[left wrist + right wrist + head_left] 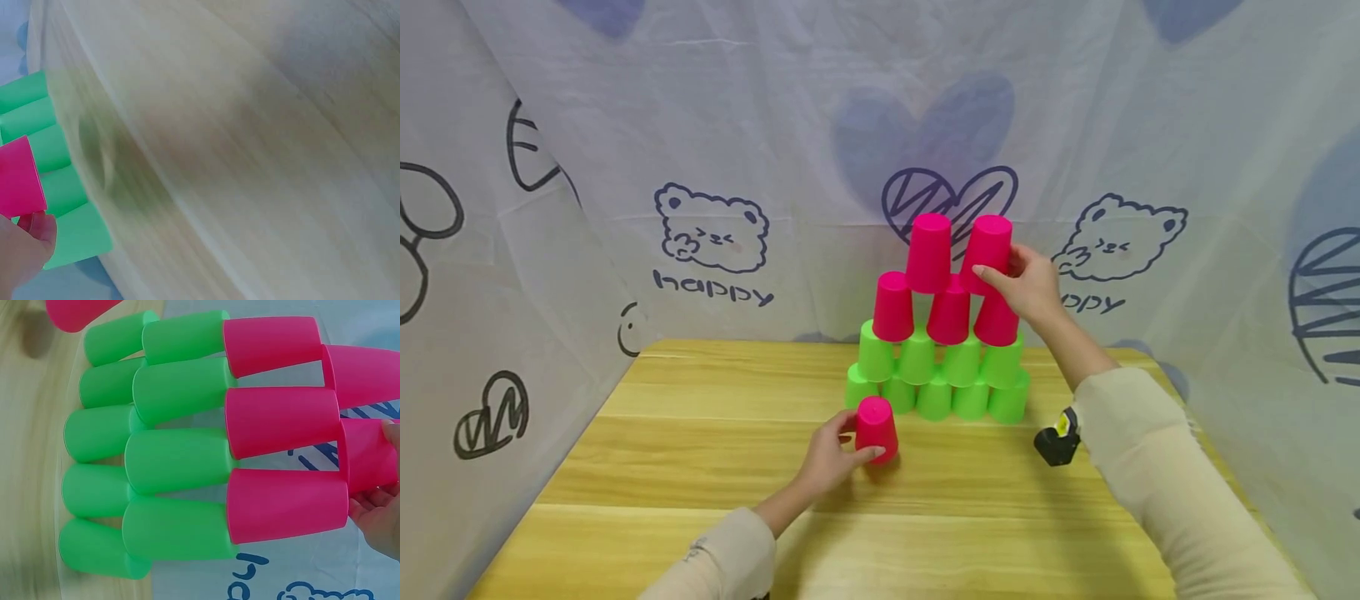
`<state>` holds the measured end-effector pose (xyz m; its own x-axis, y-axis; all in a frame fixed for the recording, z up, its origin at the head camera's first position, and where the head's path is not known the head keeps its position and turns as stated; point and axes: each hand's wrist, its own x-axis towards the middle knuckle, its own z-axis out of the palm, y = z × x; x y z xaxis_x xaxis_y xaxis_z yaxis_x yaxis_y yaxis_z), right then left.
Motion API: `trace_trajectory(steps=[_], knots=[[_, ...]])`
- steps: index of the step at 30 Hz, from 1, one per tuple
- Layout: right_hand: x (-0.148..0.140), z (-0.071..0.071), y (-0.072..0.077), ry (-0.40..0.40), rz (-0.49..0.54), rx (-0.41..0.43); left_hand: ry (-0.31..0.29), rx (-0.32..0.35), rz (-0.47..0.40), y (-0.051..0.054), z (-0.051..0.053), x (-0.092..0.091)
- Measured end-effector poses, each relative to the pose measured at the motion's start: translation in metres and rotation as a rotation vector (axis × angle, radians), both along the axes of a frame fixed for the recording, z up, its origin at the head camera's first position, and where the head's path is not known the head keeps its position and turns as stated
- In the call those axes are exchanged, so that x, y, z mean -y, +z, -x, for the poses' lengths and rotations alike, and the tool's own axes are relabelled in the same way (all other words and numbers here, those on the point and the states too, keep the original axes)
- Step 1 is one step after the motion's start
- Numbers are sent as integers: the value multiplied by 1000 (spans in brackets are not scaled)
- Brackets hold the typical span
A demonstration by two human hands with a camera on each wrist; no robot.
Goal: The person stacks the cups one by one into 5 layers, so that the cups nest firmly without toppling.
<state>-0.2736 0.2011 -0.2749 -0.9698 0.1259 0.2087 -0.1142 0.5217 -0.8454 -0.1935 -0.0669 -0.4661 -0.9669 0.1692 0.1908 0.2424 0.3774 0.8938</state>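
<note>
A pyramid of upside-down cups stands on the wooden table [722, 433]. Its two lower rows are green cups [935, 396], the third row has three pink cups [892, 308], and two pink cups form the top row. My right hand [1032, 283] grips the right top-row cup [988, 242], its rim over the row below; the left top-row cup [929, 250] stands beside it. In front of the pyramid, my left hand [829, 457] holds another upside-down pink cup [875, 425], seemingly just above the table. The left wrist view shows that hand's fingers [42, 228] at the cup's rim.
Behind the table hangs a pale cloth [805, 108] printed with hearts and bears. A small black and yellow object [1057, 442] shows beside my right sleeve [1142, 450]. The table's back edge runs close behind the pyramid.
</note>
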Motion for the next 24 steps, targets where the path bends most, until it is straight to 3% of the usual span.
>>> trace_trajectory(steps=[10, 24], knots=[[-1, -2, -1, 0, 15, -2, 2, -59, -5, 24, 3, 6], [1, -2, -1, -6, 27, 3, 8, -100, 31, 75, 12, 9]])
